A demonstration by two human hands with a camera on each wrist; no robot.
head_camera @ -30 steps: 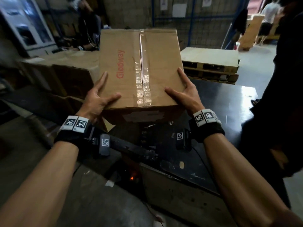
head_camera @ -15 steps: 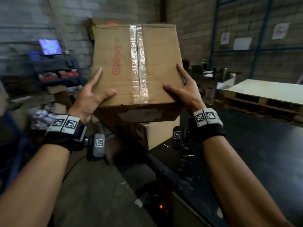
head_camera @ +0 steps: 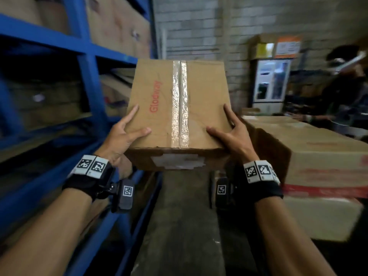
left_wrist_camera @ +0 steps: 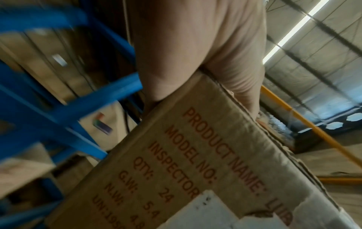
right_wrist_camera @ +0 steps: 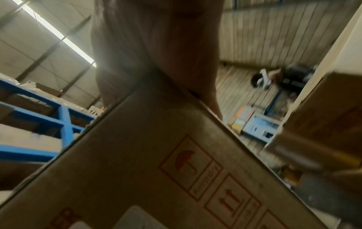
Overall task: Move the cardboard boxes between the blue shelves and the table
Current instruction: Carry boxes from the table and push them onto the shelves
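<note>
Glodway cardboard box (head_camera: pixel 177 108) clasped by left hand (head_camera: pixel 121 136) and right hand (head_camera: pixel 233 136) beside blue shelves (head_camera: pixel 87 62); "QTY: 24" legible only from left wrist.

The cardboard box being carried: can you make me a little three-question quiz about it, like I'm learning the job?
1. True or false: both hands hold the cardboard box off the ground.
2. What red word is printed on top of the box?
3. The blue shelves are on which side of the person? A) left B) right C) behind

Key:
1. True: the left hand and right hand clasp its near corners.
2. Glodway.
3. A.
</note>
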